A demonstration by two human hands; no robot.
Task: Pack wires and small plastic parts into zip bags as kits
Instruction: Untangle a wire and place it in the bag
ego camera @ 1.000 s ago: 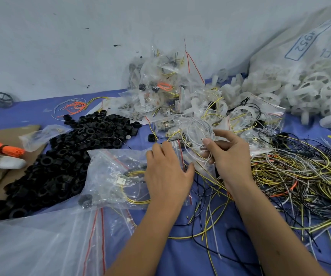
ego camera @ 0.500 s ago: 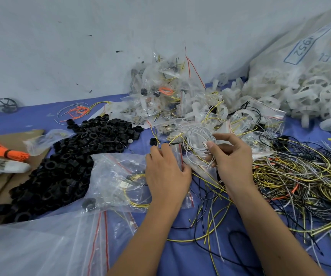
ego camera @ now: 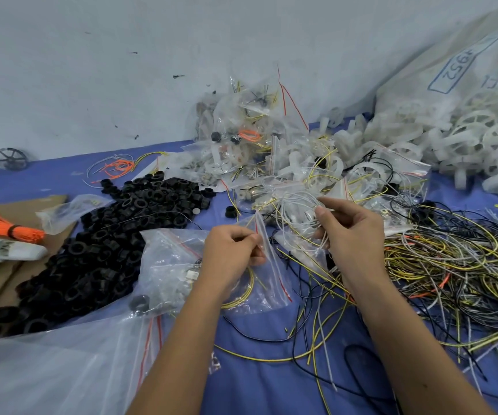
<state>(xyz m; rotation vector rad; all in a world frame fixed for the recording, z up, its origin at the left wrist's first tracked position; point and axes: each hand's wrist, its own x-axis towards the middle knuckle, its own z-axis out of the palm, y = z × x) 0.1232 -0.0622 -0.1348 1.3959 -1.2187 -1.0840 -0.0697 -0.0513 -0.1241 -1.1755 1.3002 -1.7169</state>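
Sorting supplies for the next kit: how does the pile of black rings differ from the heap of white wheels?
The black rings are small, dark and opaque; the white wheels are larger, pale and translucent. The rings are plain hoops, while the wheels have spokes. The rings lie left of both hands, on clear plastic sheet; the wheels sit far right, spilling from a printed sack. Both are loose heaps of plastic parts.
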